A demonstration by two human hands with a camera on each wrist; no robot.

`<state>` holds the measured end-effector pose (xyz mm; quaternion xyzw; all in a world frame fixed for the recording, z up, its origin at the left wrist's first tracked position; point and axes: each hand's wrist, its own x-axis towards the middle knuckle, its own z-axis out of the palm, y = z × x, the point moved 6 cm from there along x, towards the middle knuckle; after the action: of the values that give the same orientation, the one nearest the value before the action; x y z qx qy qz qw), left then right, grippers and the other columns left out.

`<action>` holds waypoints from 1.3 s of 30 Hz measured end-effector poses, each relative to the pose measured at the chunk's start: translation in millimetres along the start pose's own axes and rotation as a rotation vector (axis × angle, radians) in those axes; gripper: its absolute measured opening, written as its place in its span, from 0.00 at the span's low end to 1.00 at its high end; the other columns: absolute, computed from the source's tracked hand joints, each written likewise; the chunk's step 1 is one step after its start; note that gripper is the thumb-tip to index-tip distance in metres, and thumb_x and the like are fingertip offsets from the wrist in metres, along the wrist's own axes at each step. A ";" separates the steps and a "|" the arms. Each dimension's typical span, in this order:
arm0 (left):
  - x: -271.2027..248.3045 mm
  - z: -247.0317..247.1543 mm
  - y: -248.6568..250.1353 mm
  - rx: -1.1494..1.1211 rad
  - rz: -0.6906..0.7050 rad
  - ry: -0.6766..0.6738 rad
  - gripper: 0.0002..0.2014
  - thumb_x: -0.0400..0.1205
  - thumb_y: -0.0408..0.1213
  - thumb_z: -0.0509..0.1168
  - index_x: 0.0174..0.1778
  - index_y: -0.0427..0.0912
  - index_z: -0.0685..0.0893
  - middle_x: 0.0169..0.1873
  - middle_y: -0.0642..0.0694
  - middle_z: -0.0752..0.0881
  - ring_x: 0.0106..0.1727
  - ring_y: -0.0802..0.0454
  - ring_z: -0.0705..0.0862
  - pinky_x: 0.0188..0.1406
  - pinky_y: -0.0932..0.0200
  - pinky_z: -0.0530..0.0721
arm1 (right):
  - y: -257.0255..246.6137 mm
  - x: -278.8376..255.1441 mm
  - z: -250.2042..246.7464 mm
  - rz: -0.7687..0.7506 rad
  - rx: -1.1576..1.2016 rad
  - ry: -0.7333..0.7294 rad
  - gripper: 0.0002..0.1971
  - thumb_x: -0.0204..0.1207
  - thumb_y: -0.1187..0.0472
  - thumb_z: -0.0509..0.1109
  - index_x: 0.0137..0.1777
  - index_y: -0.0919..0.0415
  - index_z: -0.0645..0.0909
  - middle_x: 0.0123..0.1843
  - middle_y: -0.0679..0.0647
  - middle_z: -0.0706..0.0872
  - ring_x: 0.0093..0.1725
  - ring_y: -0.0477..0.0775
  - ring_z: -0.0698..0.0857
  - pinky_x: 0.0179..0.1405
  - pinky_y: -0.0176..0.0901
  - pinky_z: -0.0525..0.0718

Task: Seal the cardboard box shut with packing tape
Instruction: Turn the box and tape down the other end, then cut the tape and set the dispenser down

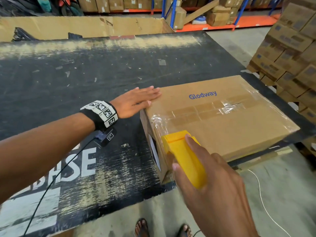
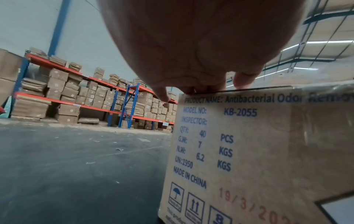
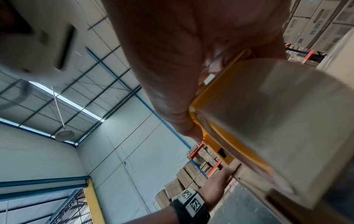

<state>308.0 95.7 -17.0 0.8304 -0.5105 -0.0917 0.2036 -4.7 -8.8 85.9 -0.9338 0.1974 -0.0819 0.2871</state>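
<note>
A brown cardboard box (image 1: 230,127) printed "Glodway" lies on the black table at the right, its top seam covered with clear tape (image 1: 205,112). My left hand (image 1: 136,101) lies flat with straight fingers on the box's near-left top corner; from the left wrist view the fingertips (image 2: 203,87) rest on the top edge of the box (image 2: 258,151). My right hand (image 1: 210,182) grips a yellow tape dispenser (image 1: 184,154), whose front presses on the box's near edge where tape wraps over the side. In the right wrist view the dispenser (image 3: 216,128) holds a tape roll (image 3: 277,121).
The black table (image 1: 85,82) is scuffed, with white lettering near me. A cardboard sheet (image 1: 82,26) stands behind it. Stacked cartons (image 1: 294,53) rise at the right. Racks with boxes (image 2: 76,97) line the back. A white cable (image 1: 263,202) trails on the floor by my feet.
</note>
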 end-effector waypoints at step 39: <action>-13.1 80.2 253.9 -0.078 0.078 0.065 0.34 0.83 0.61 0.64 0.86 0.57 0.67 0.88 0.52 0.66 0.91 0.57 0.55 0.90 0.40 0.46 | 235.4 -48.4 -30.6 0.261 0.501 0.041 0.31 0.65 0.52 0.85 0.69 0.36 0.85 0.62 0.28 0.89 0.62 0.31 0.86 0.56 0.24 0.82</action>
<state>67.3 -12.8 19.7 0.8038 -0.5317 -0.0765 0.2556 -132.6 -182.3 -24.7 -0.7986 0.2953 -0.1096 0.5129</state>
